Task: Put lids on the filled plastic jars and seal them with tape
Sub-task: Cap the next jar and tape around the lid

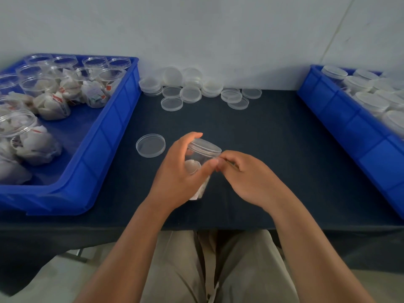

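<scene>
- Your left hand (177, 178) grips the jar (196, 159) at the near centre of the dark table (273, 132). The fingers curl over its far side and the thumb lies across the near side. The jar is tilted, its top leaning away to the right.
- Your right hand (247, 178) sits just right of the jar, fingertips bunched and pinching a thin strip (232, 165) beside the jar's upper wall — tape, by my judgement, though too blurred to confirm.
- Step in hand, as judged: sealing the seam below the lid (204, 145), which is already on the jar.
- To do it well, lay the strip squarely over the line where the lid meets the wall. Turn the jar with your left hand rather than dragging the tape round, and press it flat so that no wrinkle or gap remains.
- Condition of the jar: clear plastic with a shallow clear lid and white wrapped contents visible low inside. The walls look thin — grip firmly, without squeezing.
- Noted nearby: one loose lid (150, 145) lies just left of the jar, and spare lids (192, 90) are heaped at the far edge.
- The left bin (105, 136) holds open filled jars; the right bin (349, 127) holds lidded ones.
</scene>
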Action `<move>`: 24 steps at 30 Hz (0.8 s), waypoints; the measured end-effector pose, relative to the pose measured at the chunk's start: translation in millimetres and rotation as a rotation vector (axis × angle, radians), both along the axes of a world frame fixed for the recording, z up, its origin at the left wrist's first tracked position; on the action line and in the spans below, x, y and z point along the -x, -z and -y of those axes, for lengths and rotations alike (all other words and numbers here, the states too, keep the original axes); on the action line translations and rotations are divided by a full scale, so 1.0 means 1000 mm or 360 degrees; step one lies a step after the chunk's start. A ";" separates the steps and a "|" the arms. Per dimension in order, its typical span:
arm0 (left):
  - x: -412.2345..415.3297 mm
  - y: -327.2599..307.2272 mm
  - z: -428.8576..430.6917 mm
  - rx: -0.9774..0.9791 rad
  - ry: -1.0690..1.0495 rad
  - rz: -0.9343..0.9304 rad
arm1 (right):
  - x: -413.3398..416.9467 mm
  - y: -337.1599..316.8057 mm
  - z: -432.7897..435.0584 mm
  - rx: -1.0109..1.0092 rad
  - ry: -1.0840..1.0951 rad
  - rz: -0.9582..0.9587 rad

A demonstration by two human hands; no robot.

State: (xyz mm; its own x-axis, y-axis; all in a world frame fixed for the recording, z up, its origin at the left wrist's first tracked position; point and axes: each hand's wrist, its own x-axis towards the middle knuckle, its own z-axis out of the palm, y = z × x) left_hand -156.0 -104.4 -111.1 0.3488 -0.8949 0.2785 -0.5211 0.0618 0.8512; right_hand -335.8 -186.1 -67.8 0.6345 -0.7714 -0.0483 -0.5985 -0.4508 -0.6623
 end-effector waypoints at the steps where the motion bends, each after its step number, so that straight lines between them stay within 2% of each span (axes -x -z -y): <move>1: 0.001 0.000 0.000 0.0001 -0.0018 0.0046 | -0.001 0.001 0.000 0.0010 0.0004 -0.0007; 13: 0.005 0.002 0.011 0.0009 -0.0254 0.0211 | -0.011 -0.001 -0.007 0.0249 0.0176 -0.0151; 19: 0.004 0.000 0.010 0.0074 -0.0305 0.0412 | -0.013 -0.004 -0.011 0.0297 0.0196 -0.0203; 24: 0.005 -0.002 0.011 0.0056 -0.0357 0.0380 | -0.014 -0.004 -0.013 0.0314 0.0178 -0.0240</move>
